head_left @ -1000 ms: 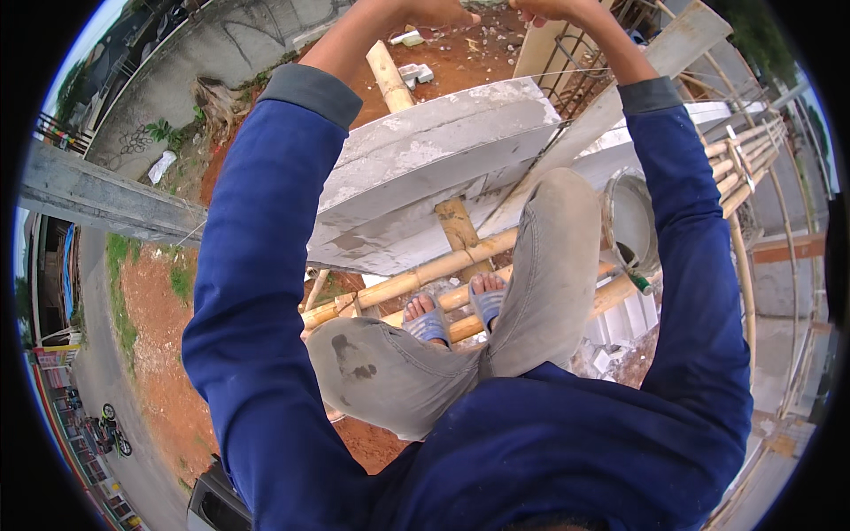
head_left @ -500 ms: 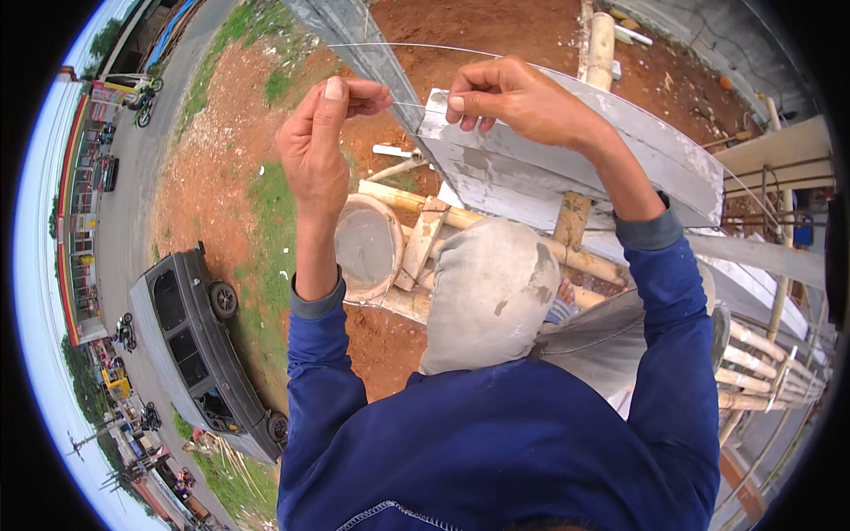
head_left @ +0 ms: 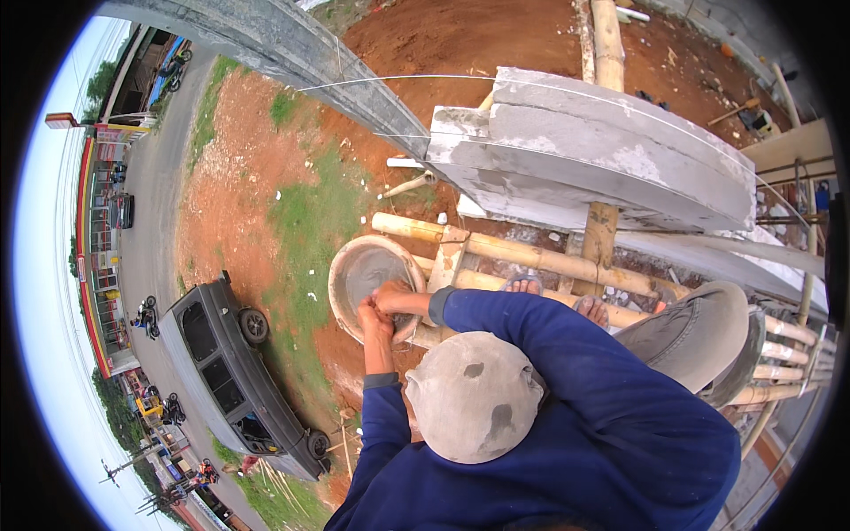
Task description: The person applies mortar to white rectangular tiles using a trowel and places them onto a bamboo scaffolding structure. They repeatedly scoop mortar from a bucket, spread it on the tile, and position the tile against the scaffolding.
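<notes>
Left hand [head_left: 376,319] meets right hand [head_left: 395,298], round bucket [head_left: 337,299] beneath both.

Reddish earth [head_left: 460,40]; patchy grass [head_left: 305,217]; grey road [head_left: 155,239] beyond; pale sky [head_left: 51,221]

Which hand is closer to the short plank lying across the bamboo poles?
Right: the right hand is over the round tub, left of the short plank; the left hand is farther left, lower in the picture.

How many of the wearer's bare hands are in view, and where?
2: the left bare hand and the right bare hand, close together over the round, pale-rimmed bucket of grey mix. Parts of them may be hidden.
</notes>
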`<state>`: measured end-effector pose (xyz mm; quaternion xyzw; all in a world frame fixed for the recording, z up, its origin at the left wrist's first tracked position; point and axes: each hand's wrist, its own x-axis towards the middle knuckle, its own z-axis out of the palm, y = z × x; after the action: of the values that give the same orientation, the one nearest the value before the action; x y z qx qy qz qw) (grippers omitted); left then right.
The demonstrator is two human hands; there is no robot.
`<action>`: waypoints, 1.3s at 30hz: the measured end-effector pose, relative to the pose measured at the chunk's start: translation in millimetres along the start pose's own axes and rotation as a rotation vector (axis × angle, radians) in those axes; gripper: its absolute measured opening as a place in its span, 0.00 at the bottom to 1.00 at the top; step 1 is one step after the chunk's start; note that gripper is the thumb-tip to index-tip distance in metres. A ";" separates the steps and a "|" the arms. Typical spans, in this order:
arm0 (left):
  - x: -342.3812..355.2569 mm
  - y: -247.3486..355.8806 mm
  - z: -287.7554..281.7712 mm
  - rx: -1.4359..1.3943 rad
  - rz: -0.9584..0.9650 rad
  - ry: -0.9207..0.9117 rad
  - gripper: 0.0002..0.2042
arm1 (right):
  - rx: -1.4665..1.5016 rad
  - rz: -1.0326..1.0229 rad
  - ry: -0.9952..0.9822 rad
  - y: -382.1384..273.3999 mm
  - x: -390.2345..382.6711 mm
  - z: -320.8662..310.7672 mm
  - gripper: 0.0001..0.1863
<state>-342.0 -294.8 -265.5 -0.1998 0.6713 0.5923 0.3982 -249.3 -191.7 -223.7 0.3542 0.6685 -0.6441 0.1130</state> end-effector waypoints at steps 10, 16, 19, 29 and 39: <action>-177.9 114.6 166.7 -0.410 0.016 -0.596 0.16 | 1.682 0.029 -0.976 -106.6 -91.8 -184.3 0.23; -183.7 159.9 253.5 -0.326 0.075 -1.298 0.12 | -0.138 -0.309 0.243 -213.1 -187.8 -304.0 0.16; -262.9 190.8 291.6 -0.063 0.129 -0.981 0.16 | -0.861 -0.542 0.420 -213.7 -194.5 -352.6 0.13; -250.3 179.2 290.5 0.375 0.474 -0.944 0.27 | -0.963 -0.448 0.529 -146.4 -219.0 -318.6 0.24; -193.1 168.9 207.0 1.293 0.930 -0.801 0.27 | -0.840 0.066 0.026 -40.5 -324.6 -308.9 0.22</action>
<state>-288.9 -99.6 -5.2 0.5787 0.6979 0.2249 0.3571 54.8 -4.1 49.8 0.3069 0.8627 -0.3070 0.2596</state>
